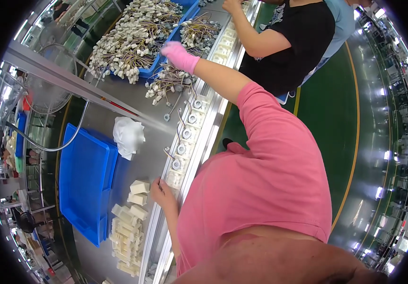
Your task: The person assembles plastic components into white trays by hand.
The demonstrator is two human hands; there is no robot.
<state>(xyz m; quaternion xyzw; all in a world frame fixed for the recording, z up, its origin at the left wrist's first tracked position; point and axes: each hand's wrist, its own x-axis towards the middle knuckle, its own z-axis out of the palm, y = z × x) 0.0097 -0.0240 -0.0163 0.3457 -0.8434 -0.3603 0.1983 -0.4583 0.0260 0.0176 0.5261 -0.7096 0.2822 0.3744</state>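
Observation:
My right hand (180,56), in a pink glove, is stretched over the edge of a blue bin. Its fingers look curled; what they may hold is hidden. Around it lie bundles of wires with white plugs (162,87) and grey ends. My left hand (164,193), bare, rests at the rail beside the nearest of a row of square white housings (174,179). Its thumb and fingers are slightly apart, with nothing visible between them. Several housings farther along hold round grey parts (181,149) with wire leads. Loose cream-white blocks (139,187) lie beside my left hand.
A blue tray (82,175) and a crumpled white bag (128,136) lie on the metal table (154,124). More cream-white housings (126,241) are stacked near the rail (204,142). A co-worker in a black shirt (303,42) works farther along. A metal post crosses the table.

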